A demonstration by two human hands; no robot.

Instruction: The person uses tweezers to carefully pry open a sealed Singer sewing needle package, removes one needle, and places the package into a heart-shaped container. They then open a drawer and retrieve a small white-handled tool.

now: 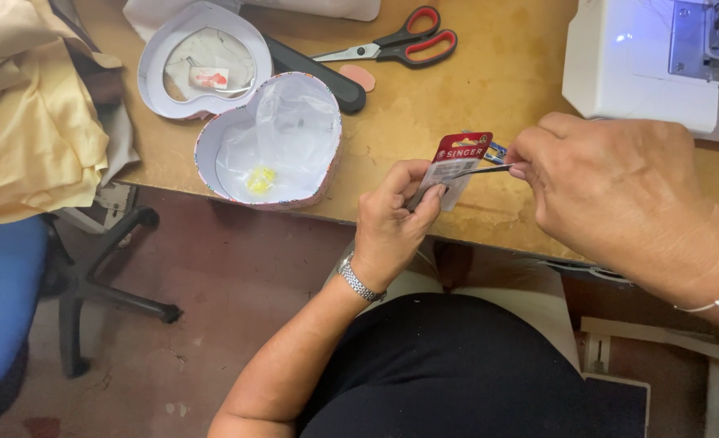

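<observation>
Red-topped needle packet (454,166) sits pinched in the left hand (392,223), above the wooden desk (457,89) edge, just right of the open heart-shaped box (270,138). The right hand (611,191) grips thin metal tweezers (485,169) whose tip touches the packet. Red-handled scissors (400,45) lie beyond the box

— What do we see around the wooden table (457,89)?
— Below its edge, our reddish-brown floor (213,276); left of it, a blue swivel chair (2,300) on a black base.
</observation>
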